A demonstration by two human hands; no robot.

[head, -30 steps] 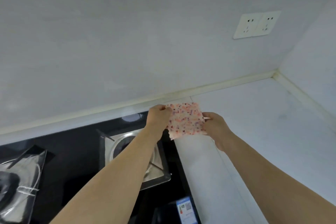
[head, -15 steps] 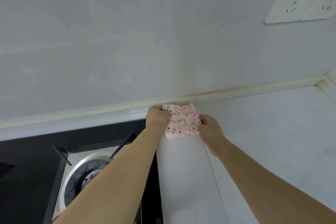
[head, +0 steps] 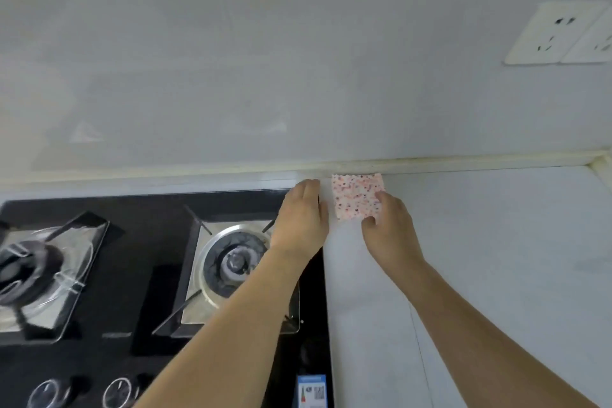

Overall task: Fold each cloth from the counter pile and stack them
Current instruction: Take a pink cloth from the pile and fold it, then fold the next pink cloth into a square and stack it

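Observation:
A small folded cloth (head: 355, 194), pink-white with red and purple speckles, lies flat on the white counter (head: 480, 242) close to the back wall. My right hand (head: 385, 225) rests on its near right corner, fingers touching the fabric. My left hand (head: 303, 215) sits just left of the cloth, apart from it, fingers together and holding nothing. No pile of other cloths is in view.
A black gas hob (head: 149, 275) with two burners and two knobs fills the left, right beside the cloth. The nearer burner (head: 231, 262) lies under my left forearm. Wall sockets (head: 559, 33) sit at the upper right. A sticker (head: 311, 391) marks the hob's front.
The cloth was held up between both hands and now lies on the counter by the wall. My left hand has let go and moved left. The view shifted left, showing more hob.

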